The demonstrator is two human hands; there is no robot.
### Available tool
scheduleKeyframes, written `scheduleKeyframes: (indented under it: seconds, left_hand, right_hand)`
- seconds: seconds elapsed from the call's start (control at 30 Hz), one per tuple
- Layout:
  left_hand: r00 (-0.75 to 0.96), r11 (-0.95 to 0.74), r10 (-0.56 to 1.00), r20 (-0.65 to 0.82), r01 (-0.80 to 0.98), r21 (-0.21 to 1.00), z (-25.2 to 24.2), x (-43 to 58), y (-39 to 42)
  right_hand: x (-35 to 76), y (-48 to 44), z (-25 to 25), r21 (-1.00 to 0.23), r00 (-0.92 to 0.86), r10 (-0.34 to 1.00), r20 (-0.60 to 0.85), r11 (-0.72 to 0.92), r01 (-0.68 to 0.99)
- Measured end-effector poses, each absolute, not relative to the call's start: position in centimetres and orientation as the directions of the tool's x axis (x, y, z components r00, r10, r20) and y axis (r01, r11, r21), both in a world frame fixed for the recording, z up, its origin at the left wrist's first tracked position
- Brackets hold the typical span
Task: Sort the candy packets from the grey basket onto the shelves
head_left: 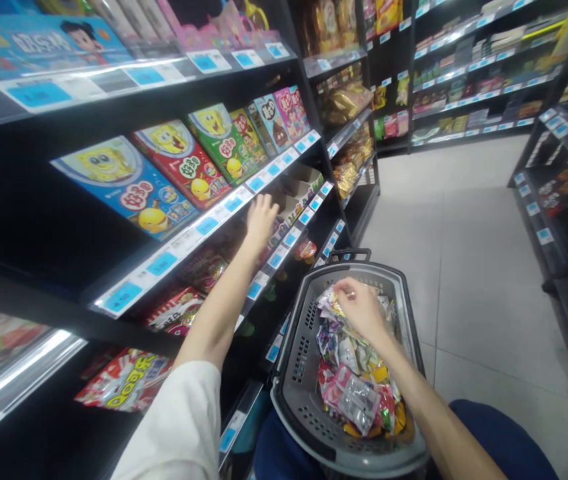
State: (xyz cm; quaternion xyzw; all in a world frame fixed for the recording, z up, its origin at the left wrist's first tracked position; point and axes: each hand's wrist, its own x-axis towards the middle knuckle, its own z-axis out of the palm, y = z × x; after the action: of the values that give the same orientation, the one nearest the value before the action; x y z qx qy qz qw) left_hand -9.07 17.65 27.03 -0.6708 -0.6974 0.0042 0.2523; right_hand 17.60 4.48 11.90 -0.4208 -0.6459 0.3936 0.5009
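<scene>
My left hand (263, 217) reaches into the lower shelf, just under the price-tag strip, beside an open cardboard display box (298, 200). Its fingers are a little apart and bent downward, with their tips partly hidden; no held item shows. Over the grey shopping basket (297, 393), my right hand (360, 305) has its fingers pinched at a small shiny wrapped packet (331, 301) on top of the pile. Several small wrapped snack packets (351, 399) fill the middle of the basket, in pink, red, yellow and silver.
Cartoon snack boxes (181, 163) lean in a row on the shelf above my left hand. A QQ candy bag (127, 380) lies lower left. Tiled floor (479, 267) runs along the aisle, with another shelf rack (544, 233) on the right. The basket's handle (349, 253) points forward.
</scene>
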Motion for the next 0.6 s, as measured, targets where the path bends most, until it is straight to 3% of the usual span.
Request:
scheduleKeyframes:
  seconds: [0.07, 0.13, 0.6]
  left_hand:
    - [0.076, 0.010, 0.978, 0.193, 0.912, -0.410, 26.3, -8.5, 18.0]
    - [-0.005, 0.039, 0.996, 0.088, 0.917, -0.397, 25.7, -8.3, 18.7]
    - [-0.282, 0.245, 0.945, -0.163, 0.945, -0.214, 26.1, -10.8, 21.7]
  right_hand:
    - [17.5, 4.4, 11.8, -0.922, -0.162, 0.934, 0.318, 0.344, 0.175]
    - [17.6, 4.3, 11.7, -0.922, -0.192, 0.931, 0.310, 0.344, 0.180]
    - [17.6, 4.6, 11.1, -0.926, -0.265, 0.929, 0.257, 0.316, 0.207]
